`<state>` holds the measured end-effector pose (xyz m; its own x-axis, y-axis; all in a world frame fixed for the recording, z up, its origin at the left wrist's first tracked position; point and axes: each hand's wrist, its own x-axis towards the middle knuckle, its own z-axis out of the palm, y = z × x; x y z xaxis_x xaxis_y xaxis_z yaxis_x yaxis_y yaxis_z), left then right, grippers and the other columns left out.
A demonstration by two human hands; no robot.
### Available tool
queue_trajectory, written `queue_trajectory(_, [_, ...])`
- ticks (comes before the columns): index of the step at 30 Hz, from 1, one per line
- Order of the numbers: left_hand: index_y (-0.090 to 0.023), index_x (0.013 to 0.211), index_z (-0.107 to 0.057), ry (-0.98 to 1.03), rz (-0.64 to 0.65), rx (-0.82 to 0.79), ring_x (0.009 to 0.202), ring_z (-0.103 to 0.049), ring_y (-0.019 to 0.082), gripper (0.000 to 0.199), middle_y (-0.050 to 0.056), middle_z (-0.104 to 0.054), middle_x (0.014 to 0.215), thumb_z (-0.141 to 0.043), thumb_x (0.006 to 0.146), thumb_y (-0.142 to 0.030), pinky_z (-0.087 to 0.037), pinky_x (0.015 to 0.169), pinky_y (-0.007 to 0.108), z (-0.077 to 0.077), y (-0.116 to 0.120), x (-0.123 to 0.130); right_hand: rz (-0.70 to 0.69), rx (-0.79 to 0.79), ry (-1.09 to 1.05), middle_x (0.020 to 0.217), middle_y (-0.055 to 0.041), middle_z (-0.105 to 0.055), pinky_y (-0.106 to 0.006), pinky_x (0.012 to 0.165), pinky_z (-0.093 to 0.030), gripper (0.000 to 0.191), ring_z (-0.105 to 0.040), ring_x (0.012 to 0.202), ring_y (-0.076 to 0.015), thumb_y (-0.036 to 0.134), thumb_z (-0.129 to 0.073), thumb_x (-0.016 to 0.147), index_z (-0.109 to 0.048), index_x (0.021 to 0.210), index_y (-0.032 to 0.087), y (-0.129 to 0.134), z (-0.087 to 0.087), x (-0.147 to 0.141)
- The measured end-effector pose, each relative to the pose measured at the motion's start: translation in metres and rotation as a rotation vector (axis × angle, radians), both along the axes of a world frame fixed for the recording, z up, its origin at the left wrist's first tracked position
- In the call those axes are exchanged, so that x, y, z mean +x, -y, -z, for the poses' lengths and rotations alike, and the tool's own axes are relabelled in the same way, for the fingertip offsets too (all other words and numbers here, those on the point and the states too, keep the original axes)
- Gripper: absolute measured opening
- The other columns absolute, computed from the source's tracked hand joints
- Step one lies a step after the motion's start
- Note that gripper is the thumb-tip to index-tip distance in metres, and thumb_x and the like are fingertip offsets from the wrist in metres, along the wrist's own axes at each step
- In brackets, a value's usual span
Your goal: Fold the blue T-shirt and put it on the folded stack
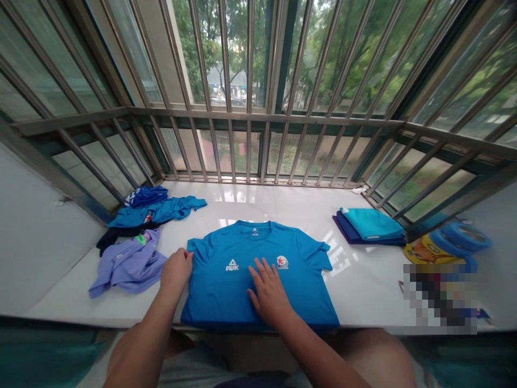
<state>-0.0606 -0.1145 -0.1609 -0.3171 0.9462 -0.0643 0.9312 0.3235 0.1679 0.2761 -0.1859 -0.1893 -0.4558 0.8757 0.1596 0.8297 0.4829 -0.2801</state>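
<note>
A blue T-shirt (258, 293) with a white PEAK logo and a small round badge lies front up on the white sill, its collar toward the window and its lower part at the sill's near edge. My left hand (177, 269) pinches the edge of the sleeve on the shirt's left side. Flat on the chest, just below the badge, rests my right hand (267, 290) with its fingers spread.
Crumpled clothes lie to the left, among them a lilac garment (127, 264) and a blue shirt (161, 209). Folded clothes (371, 223) are stacked at the right, near a yellow and blue container (440, 245). Metal bars (262, 116) line the window behind the sill (250, 202).
</note>
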Motion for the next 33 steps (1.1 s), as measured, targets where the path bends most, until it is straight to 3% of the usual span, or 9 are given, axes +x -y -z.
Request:
queue_trajectory(2, [-0.018, 0.109, -0.073, 0.016, 0.154, 0.150, 0.103, -0.075, 0.031, 0.040, 0.016, -0.079, 0.107, -0.037, 0.109, -0.036, -0.055, 0.092, 0.041, -0.003, 0.009, 0.018, -0.032, -0.020, -0.008, 0.178, -0.0085, -0.028, -0.063, 0.132, -0.025, 0.063, -0.024, 0.165, -0.0349, 0.036, -0.055, 0.106, -0.044, 0.166, 0.026, 0.007, 0.008, -0.008])
queue_trajectory(5, [-0.024, 0.127, -0.072, 0.094, 0.662, 0.281, 0.135, -0.064, 0.030, 0.034, 0.012, -0.070, 0.144, -0.047, 0.106, -0.035, -0.047, 0.117, 0.046, 0.004, 0.037, 0.035, -0.040, -0.037, 0.001, 0.175, -0.0092, -0.035, -0.065, 0.132, -0.025, 0.060, -0.029, 0.163, -0.0345, 0.036, -0.053, 0.107, -0.045, 0.165, 0.024, 0.010, 0.012, -0.006])
queue_trajectory(7, [-0.029, 0.145, -0.063, 0.135, 0.816, 0.314, 0.147, -0.055, 0.030, 0.044, 0.009, -0.058, 0.161, -0.057, 0.103, -0.040, -0.043, 0.124, 0.048, 0.016, 0.057, 0.030, -0.035, -0.039, -0.004, 0.172, -0.0096, -0.041, -0.064, 0.132, -0.025, 0.058, -0.032, 0.161, -0.0338, 0.035, -0.052, 0.107, -0.047, 0.164, 0.023, 0.009, 0.009, -0.001])
queue_trajectory(10, [-0.026, 0.150, -0.059, 0.160, 0.643, 0.343, 0.138, -0.062, 0.034, 0.059, 0.013, -0.065, 0.152, -0.068, 0.096, -0.049, -0.051, 0.116, 0.049, 0.037, 0.076, 0.008, -0.018, -0.031, -0.024, 0.167, -0.0108, -0.049, -0.061, 0.132, -0.026, 0.055, -0.038, 0.158, -0.0328, 0.032, -0.053, 0.107, -0.052, 0.161, 0.023, 0.006, 0.002, 0.004])
queue_trajectory(14, [-0.023, 0.135, -0.067, 0.224, 0.475, 0.290, 0.111, -0.073, 0.032, 0.047, 0.012, -0.077, 0.120, -0.066, 0.096, -0.049, -0.059, 0.101, 0.044, 0.047, 0.079, -0.012, -0.023, -0.024, -0.051, 0.162, -0.0111, -0.054, -0.059, 0.131, -0.028, 0.051, -0.045, 0.152, -0.0318, 0.031, -0.052, 0.107, -0.055, 0.158, 0.025, -0.006, -0.007, -0.005])
queue_trajectory(20, [-0.024, 0.129, -0.072, 0.266, 0.518, 0.191, 0.109, -0.073, 0.028, 0.037, 0.010, -0.077, 0.115, -0.049, 0.103, -0.039, -0.058, 0.101, 0.041, 0.038, 0.070, -0.013, -0.068, -0.044, -0.043, 0.164, -0.0111, -0.052, -0.060, 0.130, -0.029, 0.049, -0.042, 0.154, -0.0332, 0.037, -0.050, 0.110, -0.054, 0.158, 0.026, -0.035, -0.016, -0.039])
queue_trajectory(23, [-0.022, 0.124, -0.074, 0.245, 0.453, 0.215, 0.110, -0.074, 0.029, 0.039, 0.012, -0.078, 0.116, -0.042, 0.104, -0.033, -0.057, 0.102, 0.043, 0.038, 0.070, -0.020, -0.125, -0.064, -0.042, 0.166, -0.0098, -0.049, -0.059, 0.131, -0.026, 0.050, -0.039, 0.157, -0.0316, 0.041, -0.050, 0.111, -0.053, 0.158, 0.028, -0.041, -0.013, -0.048])
queue_trajectory(30, [-0.026, 0.131, -0.072, 0.365, 0.508, 0.266, 0.115, -0.071, 0.031, 0.039, 0.010, -0.076, 0.124, -0.063, 0.099, -0.045, -0.057, 0.104, 0.046, 0.040, 0.072, -0.025, -0.104, -0.065, -0.106, 0.175, -0.0098, -0.035, -0.061, 0.132, -0.020, 0.049, -0.029, 0.162, -0.0341, 0.046, -0.055, 0.109, -0.058, 0.156, 0.033, -0.041, 0.008, -0.045])
queue_trajectory(33, [-0.027, 0.124, -0.076, 0.419, 0.514, 0.259, 0.110, -0.073, 0.030, 0.031, 0.009, -0.078, 0.117, -0.059, 0.101, -0.039, -0.058, 0.100, 0.044, 0.042, 0.069, -0.027, -0.111, -0.044, -0.114, 0.172, -0.0096, -0.040, -0.063, 0.132, -0.018, 0.049, -0.030, 0.161, -0.0341, 0.041, -0.056, 0.108, -0.059, 0.156, 0.032, -0.042, 0.011, -0.045])
